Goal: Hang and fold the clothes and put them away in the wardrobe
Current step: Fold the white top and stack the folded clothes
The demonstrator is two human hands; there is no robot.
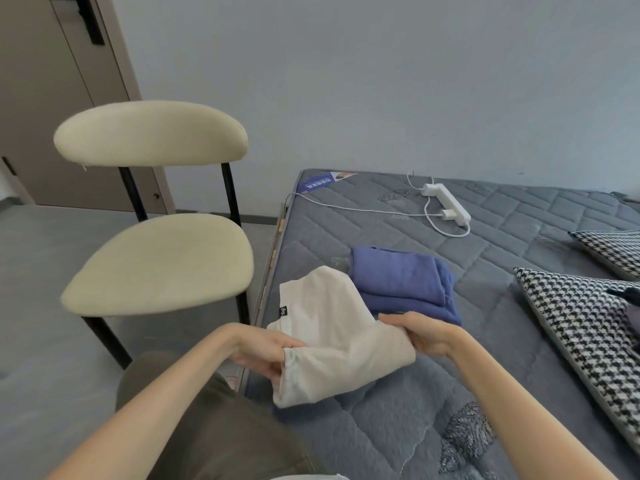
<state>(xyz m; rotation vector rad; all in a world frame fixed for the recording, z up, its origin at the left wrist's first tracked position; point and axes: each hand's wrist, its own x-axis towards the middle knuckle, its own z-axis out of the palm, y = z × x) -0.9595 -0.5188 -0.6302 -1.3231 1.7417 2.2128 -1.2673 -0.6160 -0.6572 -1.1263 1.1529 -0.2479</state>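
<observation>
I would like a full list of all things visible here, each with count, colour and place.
white garment: one, white, held over the mattress edge
blue garment: one, blue, folded on the mattress behind it
mattress: one, grey, right side
power strip: one, white, far on the mattress
cushions: two, black-and-white, right edge
chair: one, cream, left of the mattress
door: one, beige, upper left
left hand: one, grips the white garment's left end
right hand: one, grips its right end
</observation>
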